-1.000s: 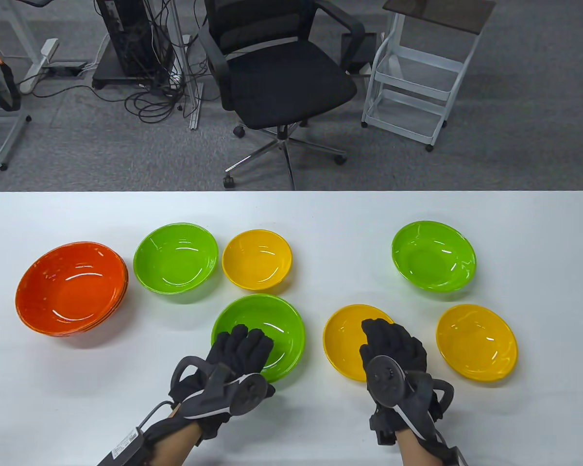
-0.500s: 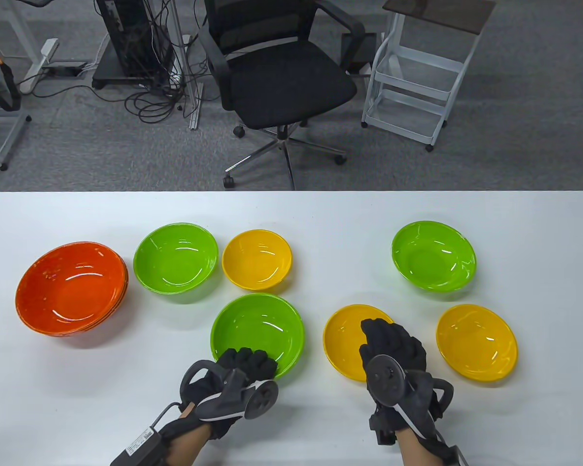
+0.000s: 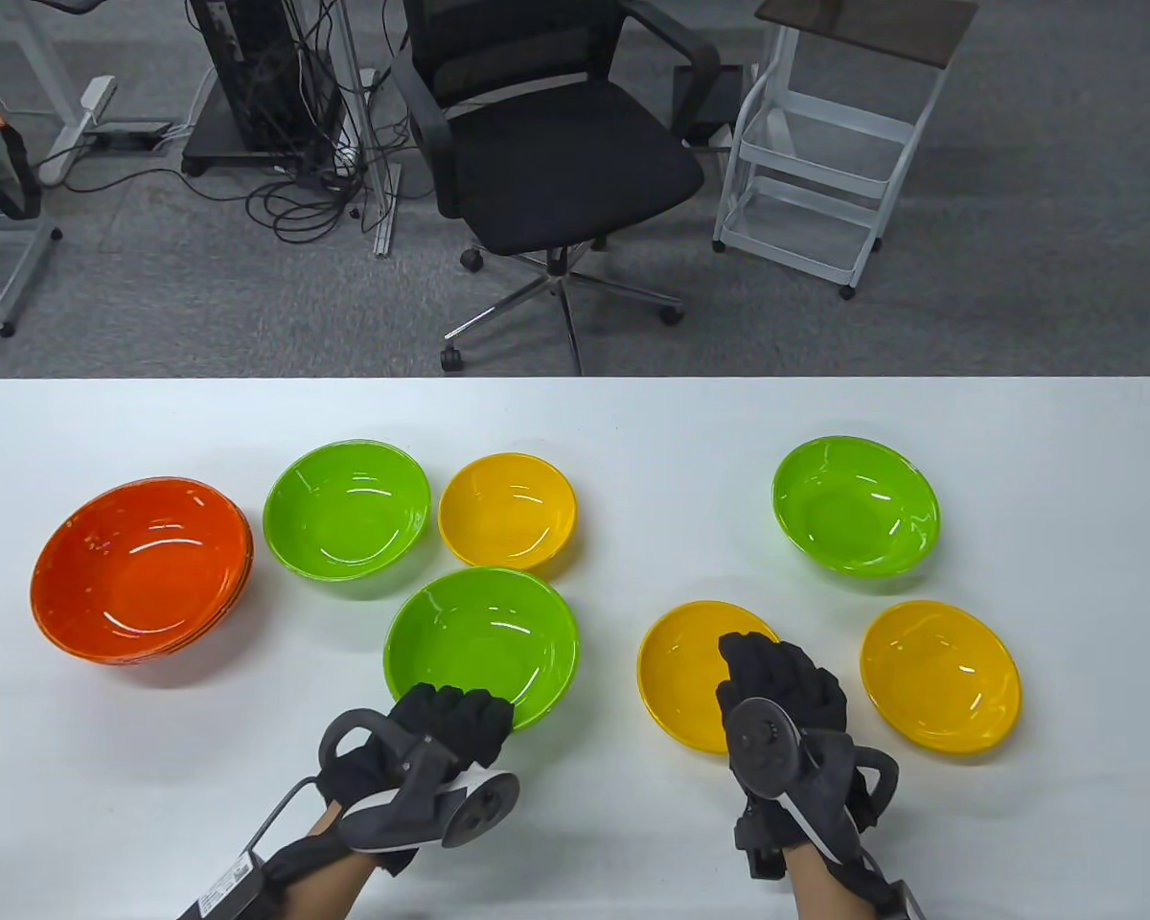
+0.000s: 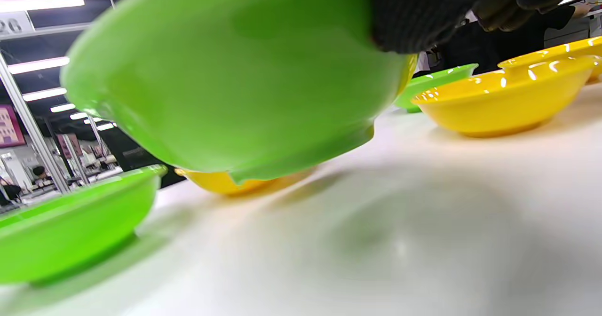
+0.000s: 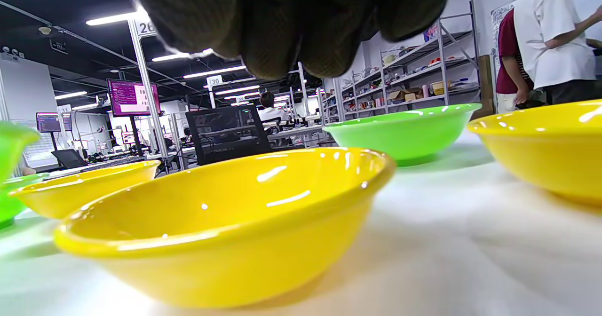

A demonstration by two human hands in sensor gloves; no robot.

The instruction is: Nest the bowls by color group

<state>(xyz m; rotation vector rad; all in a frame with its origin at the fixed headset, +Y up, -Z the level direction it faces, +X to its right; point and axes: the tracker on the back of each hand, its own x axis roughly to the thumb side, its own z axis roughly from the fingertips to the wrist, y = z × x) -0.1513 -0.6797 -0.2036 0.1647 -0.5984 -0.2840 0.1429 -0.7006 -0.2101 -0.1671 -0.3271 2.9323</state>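
A: Where is the green bowl (image 3: 480,644) sitting?
B: It is hanging clear of the table (image 3: 632,843), tilted; the left hand (image 3: 431,743) is gripping its near rim.
A: And the right hand (image 3: 776,690)?
B: Its fingers (image 5: 282,19) are curling over the near rim of a yellow bowl (image 3: 700,671); whether they are gripping it, I cannot tell.

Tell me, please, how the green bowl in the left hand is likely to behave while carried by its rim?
Held by the left hand, the green bowl looks like rigid plastic, probably light. Its glossy surface may be slippery. It already tilts in the left wrist view, so it could swing.
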